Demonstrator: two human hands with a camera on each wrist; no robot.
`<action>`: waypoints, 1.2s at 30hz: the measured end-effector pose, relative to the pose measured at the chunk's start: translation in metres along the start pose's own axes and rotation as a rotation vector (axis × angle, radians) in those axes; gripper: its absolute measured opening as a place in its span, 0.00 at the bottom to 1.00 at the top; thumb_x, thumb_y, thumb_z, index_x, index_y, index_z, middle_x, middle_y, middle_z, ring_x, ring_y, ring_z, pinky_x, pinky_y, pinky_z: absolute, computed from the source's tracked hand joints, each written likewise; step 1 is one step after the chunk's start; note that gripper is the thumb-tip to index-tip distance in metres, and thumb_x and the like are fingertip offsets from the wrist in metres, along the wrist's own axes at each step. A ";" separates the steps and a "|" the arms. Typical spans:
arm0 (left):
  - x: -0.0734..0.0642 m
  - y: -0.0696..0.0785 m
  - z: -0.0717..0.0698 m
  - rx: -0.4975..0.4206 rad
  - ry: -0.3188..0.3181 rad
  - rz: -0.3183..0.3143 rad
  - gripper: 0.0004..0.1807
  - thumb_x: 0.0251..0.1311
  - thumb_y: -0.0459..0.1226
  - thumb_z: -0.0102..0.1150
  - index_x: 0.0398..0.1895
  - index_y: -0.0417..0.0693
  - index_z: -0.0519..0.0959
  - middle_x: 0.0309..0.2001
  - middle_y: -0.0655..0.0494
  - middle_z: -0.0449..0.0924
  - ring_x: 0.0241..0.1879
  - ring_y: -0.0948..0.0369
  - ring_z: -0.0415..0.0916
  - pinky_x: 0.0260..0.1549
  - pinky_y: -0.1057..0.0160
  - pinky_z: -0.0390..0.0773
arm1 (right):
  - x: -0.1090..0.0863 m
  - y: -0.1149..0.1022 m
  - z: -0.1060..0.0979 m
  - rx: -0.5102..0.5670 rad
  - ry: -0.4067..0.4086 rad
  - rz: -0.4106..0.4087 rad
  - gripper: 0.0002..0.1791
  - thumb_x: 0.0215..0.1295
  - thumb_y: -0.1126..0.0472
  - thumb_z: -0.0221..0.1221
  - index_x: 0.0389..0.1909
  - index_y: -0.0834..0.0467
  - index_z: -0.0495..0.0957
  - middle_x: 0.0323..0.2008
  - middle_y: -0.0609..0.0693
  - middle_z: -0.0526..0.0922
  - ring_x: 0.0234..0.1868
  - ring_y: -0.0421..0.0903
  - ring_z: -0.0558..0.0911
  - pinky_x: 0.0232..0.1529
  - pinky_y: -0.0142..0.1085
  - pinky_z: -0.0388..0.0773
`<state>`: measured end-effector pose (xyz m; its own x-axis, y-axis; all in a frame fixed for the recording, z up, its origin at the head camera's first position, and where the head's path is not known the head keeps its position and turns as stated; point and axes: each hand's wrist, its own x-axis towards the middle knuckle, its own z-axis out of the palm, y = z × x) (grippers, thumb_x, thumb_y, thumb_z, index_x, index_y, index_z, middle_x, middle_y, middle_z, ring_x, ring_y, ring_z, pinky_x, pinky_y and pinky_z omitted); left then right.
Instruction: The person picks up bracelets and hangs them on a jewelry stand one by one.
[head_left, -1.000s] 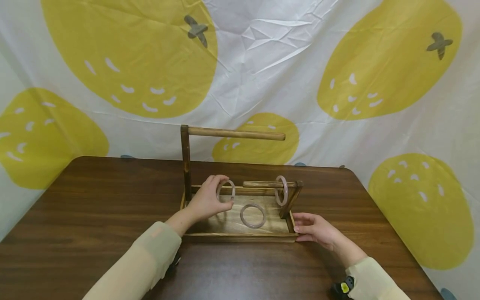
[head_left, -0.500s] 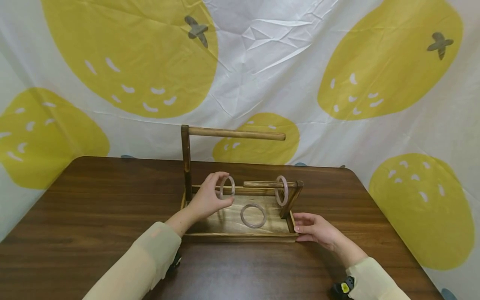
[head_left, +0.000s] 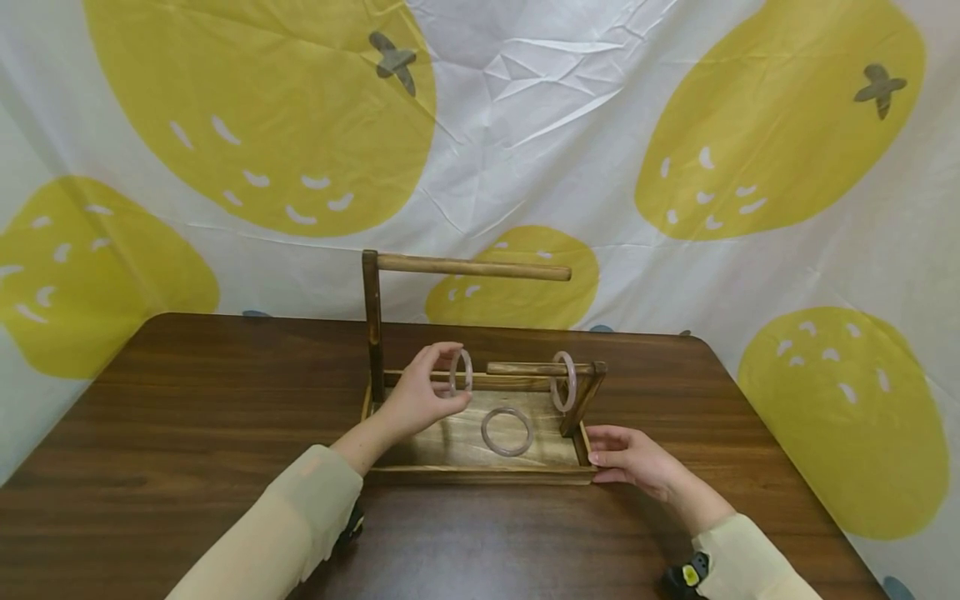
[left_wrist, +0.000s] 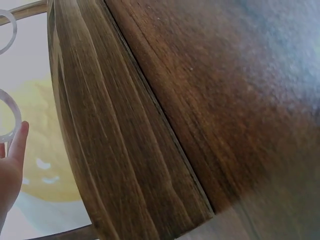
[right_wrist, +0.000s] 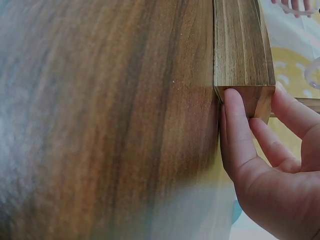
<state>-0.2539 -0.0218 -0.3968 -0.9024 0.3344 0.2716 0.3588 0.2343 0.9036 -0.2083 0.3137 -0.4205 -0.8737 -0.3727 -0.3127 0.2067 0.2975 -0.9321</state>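
Observation:
My left hand (head_left: 420, 396) pinches a pale, translucent bangle (head_left: 468, 372) between thumb and fingers. It holds the bangle upright above the tray floor, just left of the free end of the stand's short bar (head_left: 517, 368). Another bangle (head_left: 573, 383) hangs on that bar near its post. A third bangle (head_left: 506, 432) lies flat on the floor of the wooden bangle stand (head_left: 480, 475). At the stand's right end, my right hand (head_left: 637, 458) holds the tray wall, thumb at the rim and fingers against the outer face (right_wrist: 250, 97).
A taller post (head_left: 372, 325) on the left carries a long bare bar (head_left: 472, 267) above the tray. The stand sits on a dark wooden table (head_left: 225, 417). Behind it hangs a white cloth (head_left: 517, 125) with yellow fruit shapes.
The left hand has shifted the pinched bangle slightly right, toward the short bar, and turned it more edge-on to the head view. The right hand and the stand have stayed put.

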 end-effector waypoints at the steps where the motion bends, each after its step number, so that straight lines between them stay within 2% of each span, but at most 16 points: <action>1: 0.000 0.000 0.000 -0.010 -0.006 0.000 0.34 0.50 0.30 0.64 0.63 0.43 0.64 0.55 0.43 0.66 0.58 0.45 0.65 0.51 0.53 0.78 | 0.000 0.000 0.000 0.001 0.000 0.001 0.36 0.65 0.67 0.55 0.65 0.79 0.49 0.57 0.73 0.66 0.44 0.41 0.78 0.47 0.42 0.80; 9: -0.001 0.006 0.000 -0.045 -0.028 0.008 0.35 0.52 0.31 0.64 0.64 0.45 0.63 0.57 0.44 0.65 0.59 0.49 0.65 0.52 0.53 0.77 | 0.000 0.000 0.000 0.004 -0.001 0.001 0.36 0.65 0.67 0.55 0.65 0.79 0.49 0.57 0.73 0.66 0.44 0.41 0.78 0.47 0.41 0.80; 16: 0.001 0.007 0.004 -0.057 -0.027 0.039 0.35 0.51 0.31 0.64 0.64 0.43 0.63 0.58 0.40 0.65 0.60 0.44 0.64 0.51 0.54 0.77 | 0.000 0.000 0.000 0.004 -0.002 -0.001 0.36 0.65 0.67 0.55 0.65 0.79 0.49 0.56 0.72 0.67 0.44 0.40 0.78 0.47 0.41 0.80; 25: 0.003 0.011 0.007 -0.066 -0.014 0.035 0.35 0.51 0.30 0.64 0.64 0.41 0.63 0.58 0.42 0.66 0.59 0.47 0.66 0.49 0.58 0.79 | 0.000 -0.001 0.001 0.002 0.001 -0.003 0.36 0.64 0.67 0.55 0.65 0.79 0.49 0.56 0.71 0.68 0.44 0.40 0.78 0.47 0.41 0.80; 36: 0.007 0.015 0.014 -0.108 -0.030 0.058 0.35 0.51 0.30 0.64 0.63 0.39 0.63 0.58 0.40 0.65 0.59 0.44 0.65 0.50 0.53 0.78 | -0.001 -0.002 0.001 -0.007 0.006 0.000 0.35 0.65 0.66 0.55 0.66 0.78 0.49 0.57 0.74 0.65 0.45 0.41 0.78 0.48 0.43 0.80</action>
<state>-0.2513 -0.0027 -0.3859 -0.8727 0.3723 0.3160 0.3810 0.1145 0.9174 -0.2070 0.3122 -0.4187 -0.8764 -0.3669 -0.3119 0.2042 0.3034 -0.9307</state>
